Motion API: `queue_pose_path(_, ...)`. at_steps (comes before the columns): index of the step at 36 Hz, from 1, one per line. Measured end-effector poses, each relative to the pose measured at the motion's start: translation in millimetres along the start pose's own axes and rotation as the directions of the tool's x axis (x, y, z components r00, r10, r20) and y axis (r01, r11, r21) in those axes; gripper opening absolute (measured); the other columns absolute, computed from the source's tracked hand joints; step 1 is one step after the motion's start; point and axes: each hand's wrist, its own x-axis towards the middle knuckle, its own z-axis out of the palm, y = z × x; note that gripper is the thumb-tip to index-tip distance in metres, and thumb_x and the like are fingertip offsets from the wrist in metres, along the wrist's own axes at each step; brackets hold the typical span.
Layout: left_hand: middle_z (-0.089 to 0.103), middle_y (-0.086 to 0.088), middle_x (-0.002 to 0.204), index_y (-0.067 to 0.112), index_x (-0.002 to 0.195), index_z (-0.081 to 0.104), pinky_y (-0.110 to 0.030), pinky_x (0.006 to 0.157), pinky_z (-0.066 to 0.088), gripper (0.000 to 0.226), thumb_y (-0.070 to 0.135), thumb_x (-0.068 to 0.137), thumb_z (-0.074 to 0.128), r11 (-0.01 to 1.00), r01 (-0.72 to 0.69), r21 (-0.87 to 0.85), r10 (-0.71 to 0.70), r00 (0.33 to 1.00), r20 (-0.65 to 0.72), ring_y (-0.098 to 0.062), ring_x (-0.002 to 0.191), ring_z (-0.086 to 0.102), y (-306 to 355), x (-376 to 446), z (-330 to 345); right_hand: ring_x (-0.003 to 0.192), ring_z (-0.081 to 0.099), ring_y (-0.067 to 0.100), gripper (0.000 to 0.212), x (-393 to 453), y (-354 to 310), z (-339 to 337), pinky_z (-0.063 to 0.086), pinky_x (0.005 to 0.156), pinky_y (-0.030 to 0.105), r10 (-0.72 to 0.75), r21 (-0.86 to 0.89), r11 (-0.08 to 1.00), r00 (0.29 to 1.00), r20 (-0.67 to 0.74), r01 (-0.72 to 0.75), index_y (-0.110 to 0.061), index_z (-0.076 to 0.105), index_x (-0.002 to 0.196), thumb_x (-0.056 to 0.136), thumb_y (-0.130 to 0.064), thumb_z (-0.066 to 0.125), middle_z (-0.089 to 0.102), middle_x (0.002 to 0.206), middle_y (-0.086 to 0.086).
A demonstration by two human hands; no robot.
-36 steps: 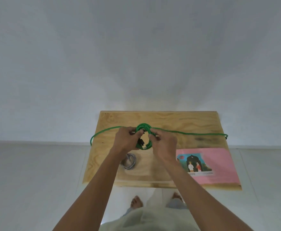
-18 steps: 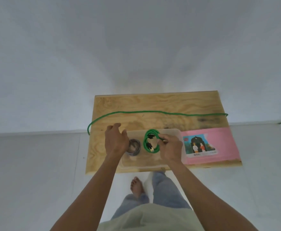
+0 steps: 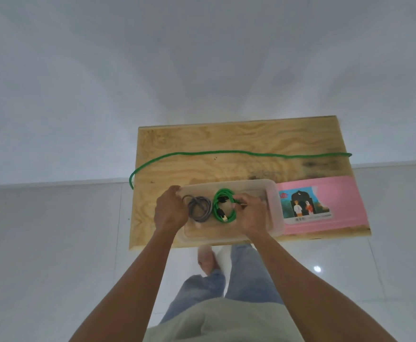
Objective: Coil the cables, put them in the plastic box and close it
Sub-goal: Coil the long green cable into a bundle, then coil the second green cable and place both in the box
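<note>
Underfoot, white floor tiles meet white walls; a plywood tabletop point(image 3: 226, 144) carries one clear plastic box point(image 3: 274, 206), one pink lid point(image 3: 337, 193) and three cables: grey coil point(image 3: 199, 211) in the box, green coil point(image 3: 223, 206) pinched by right hand point(image 3: 252, 215), long green cable point(image 3: 226, 153) uncoiled. Left hand point(image 3: 168, 211) curls on the box rim.

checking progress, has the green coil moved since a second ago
Yes. The coiled green cable, pinched by the right hand, came down from above the board's middle toward its near edge, into the plastic box beside the grey coil.
</note>
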Motion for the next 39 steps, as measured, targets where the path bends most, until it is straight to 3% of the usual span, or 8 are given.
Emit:
queue_pose_path(9, 0.065, -0.015, 0.126, 0.02, 0.136, 0.056, -0.044, 0.083, 0.053, 0.04, 0.013, 0.097, 0.049, 1.0, 0.004, 0.004, -0.004, 1.0, 0.002, -0.037, 0.107, 0.063, -3, 3, 3, 0.118, 0.062, 0.023, 0.033, -3, -4, -4, 0.045, 0.107, 0.032, 0.019, -0.052, 0.999, 0.998, 0.065, -0.016, -0.013, 0.069, 0.123, 0.092, -0.003, 0.063, 0.069, 0.126, 0.007)
queue_pose_path(18, 0.063, -0.014, 0.13, 0.02, 0.139, 0.054, -0.042, 0.084, 0.053, 0.041, 0.019, 0.099, 0.047, 1.0, -0.008, -0.015, 0.008, 1.0, 0.024, -0.036, 0.11, 0.062, -8, 7, 2, 0.12, 0.059, 0.025, 0.034, -13, -19, -18, 0.043, 0.102, 0.028, -0.014, -0.08, 0.997, 0.998, 0.059, 0.018, -0.01, 0.065, 0.128, 0.096, -0.005, 0.052, 0.066, 0.129, 0.009)
queue_pose_path(23, 0.064, -0.013, 0.131, 0.014, 0.139, 0.054, -0.042, 0.093, 0.048, 0.043, 0.036, 0.101, 0.049, 0.997, -0.046, -0.069, 0.044, 0.998, -0.04, -0.032, 0.12, 0.059, -6, 13, -2, 0.109, 0.063, 0.019, 0.029, -10, -39, -31, 0.038, 0.086, 0.016, -0.083, -0.055, 0.995, 0.997, 0.001, 0.083, -0.01, 0.066, 0.124, 0.098, -0.009, 0.054, 0.07, 0.12, 0.006)
queue_pose_path(27, 0.063, -0.013, 0.131, 0.011, 0.135, 0.057, -0.038, 0.092, 0.046, 0.041, 0.033, 0.102, 0.05, 0.991, -0.109, -0.08, 0.098, 0.987, -0.129, -0.03, 0.12, 0.059, 8, 28, -10, 0.091, 0.063, 0.013, 0.023, 9, -66, -41, 0.044, 0.081, 0.018, -0.202, -0.024, 0.979, 0.978, -0.049, 0.201, -0.011, 0.07, 0.116, 0.096, -0.011, 0.058, 0.073, 0.109, 0.005)
queue_pose_path(31, 0.062, -0.013, 0.134, 0.012, 0.136, 0.057, -0.042, 0.096, 0.047, 0.039, 0.027, 0.1, 0.054, 0.989, -0.146, -0.019, 0.142, 0.982, -0.124, -0.031, 0.123, 0.057, 25, 56, -14, 0.084, 0.062, 0.013, 0.022, 46, -88, -50, 0.05, 0.084, 0.023, -0.256, -0.025, 0.967, 0.964, -0.073, 0.255, -0.008, 0.071, 0.114, 0.094, -0.008, 0.06, 0.072, 0.106, 0.007)
queue_pose_path(35, 0.06, -0.012, 0.136, 0.012, 0.136, 0.057, -0.046, 0.099, 0.048, 0.038, 0.021, 0.099, 0.056, 0.984, -0.166, 0.066, 0.17, 0.983, -0.068, -0.031, 0.126, 0.055, 41, 81, -16, 0.109, 0.064, 0.019, 0.029, 90, -92, -51, 0.044, 0.094, 0.019, -0.262, -0.147, 0.952, 0.964, 0.053, 0.267, -0.006, 0.067, 0.122, 0.095, -0.007, 0.057, 0.068, 0.122, 0.008)
queue_pose_path(37, 0.057, -0.013, 0.137, 0.012, 0.138, 0.055, -0.046, 0.098, 0.048, 0.039, 0.019, 0.1, 0.054, 0.973, -0.184, 0.139, 0.191, 0.981, -0.035, -0.032, 0.126, 0.053, 46, 94, -15, 0.123, 0.058, 0.021, 0.035, 112, -87, -48, 0.041, 0.107, 0.025, -0.212, -0.228, 0.944, 0.969, 0.13, 0.238, -0.009, 0.062, 0.13, 0.096, -0.009, 0.056, 0.063, 0.134, 0.008)
queue_pose_path(39, 0.052, -0.014, 0.142, 0.011, 0.142, 0.051, -0.048, 0.101, 0.046, 0.042, 0.015, 0.1, 0.053, 0.954, -0.205, 0.217, 0.206, 0.978, 0.016, -0.034, 0.131, 0.047, 49, 108, -14, 0.132, 0.05, 0.021, 0.041, 128, -81, -44, 0.034, 0.111, 0.024, -0.157, -0.301, 0.93, 0.969, 0.193, 0.211, -0.014, 0.056, 0.137, 0.097, -0.012, 0.054, 0.054, 0.144, 0.005)
